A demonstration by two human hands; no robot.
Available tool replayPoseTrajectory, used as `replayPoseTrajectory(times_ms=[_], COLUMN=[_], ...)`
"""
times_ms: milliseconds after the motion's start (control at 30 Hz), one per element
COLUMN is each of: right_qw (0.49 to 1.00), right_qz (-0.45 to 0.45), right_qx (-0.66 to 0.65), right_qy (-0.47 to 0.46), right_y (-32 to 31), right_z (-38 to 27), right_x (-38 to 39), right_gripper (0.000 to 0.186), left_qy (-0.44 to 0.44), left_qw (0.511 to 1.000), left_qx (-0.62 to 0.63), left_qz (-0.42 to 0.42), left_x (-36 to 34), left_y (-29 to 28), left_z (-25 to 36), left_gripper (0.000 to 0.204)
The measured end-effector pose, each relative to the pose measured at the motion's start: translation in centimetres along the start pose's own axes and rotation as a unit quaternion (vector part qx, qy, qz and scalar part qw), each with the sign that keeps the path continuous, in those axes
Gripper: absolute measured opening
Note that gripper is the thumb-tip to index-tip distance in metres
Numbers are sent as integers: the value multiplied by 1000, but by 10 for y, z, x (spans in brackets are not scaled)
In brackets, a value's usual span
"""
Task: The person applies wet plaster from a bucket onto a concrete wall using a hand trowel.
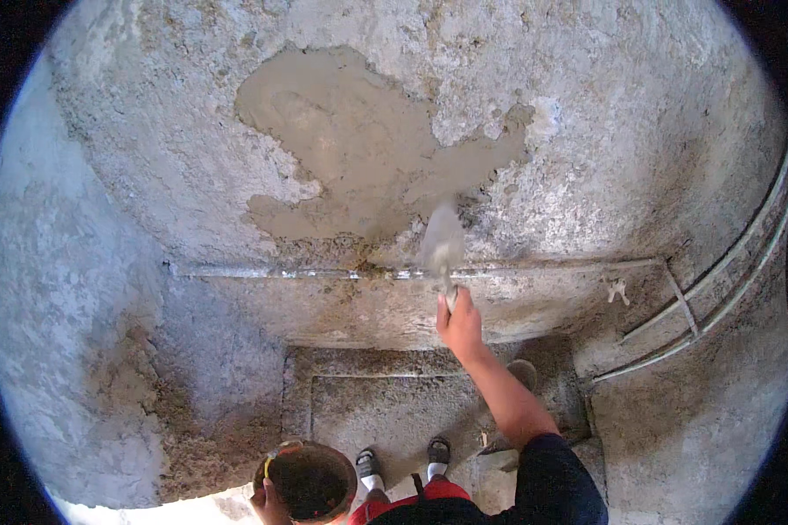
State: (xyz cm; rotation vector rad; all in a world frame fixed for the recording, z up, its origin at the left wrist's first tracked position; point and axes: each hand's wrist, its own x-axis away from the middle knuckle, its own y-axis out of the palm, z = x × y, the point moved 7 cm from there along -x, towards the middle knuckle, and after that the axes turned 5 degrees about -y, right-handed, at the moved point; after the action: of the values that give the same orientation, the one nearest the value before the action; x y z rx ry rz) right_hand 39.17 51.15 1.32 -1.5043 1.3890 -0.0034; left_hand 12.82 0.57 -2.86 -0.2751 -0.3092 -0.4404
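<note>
Landmark: the wet grey patch (359,131) on the rough wall (587,201)
Trowel (444,241): just below the patch's lower right side, blade pointing up; blurred, so contact with the wall could not be told
Right grip (460,324): closed round the trowel's handle, below the patch
Trowel handling: probably light, with a stiff blade; the handle seemed the place to hold
Left grip (271,507): clasping the bucket's left rim
Bucket (351,477): well below the patch, leftward; likely heavy with its dark contents (311,486); best held by the rim, level
</note>
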Motion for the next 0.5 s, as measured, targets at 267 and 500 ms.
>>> replayPoseTrajectory(times_ms=[267, 500], right_qw=[963, 931], right_qz=[-241, -323], right_qx=[124, 26], right_qy=[-2, 168], right_y=[61, 19], right_z=[16, 47], right_x=[-22, 220], right_gripper=[39, 49], left_qy=[9, 2], left_qw=[1000, 998], left_qx=[-20, -1], left_qz=[18, 57], left_x=[4, 13], left_y=[12, 2], left_z=[17, 24], left_gripper=[40, 38])
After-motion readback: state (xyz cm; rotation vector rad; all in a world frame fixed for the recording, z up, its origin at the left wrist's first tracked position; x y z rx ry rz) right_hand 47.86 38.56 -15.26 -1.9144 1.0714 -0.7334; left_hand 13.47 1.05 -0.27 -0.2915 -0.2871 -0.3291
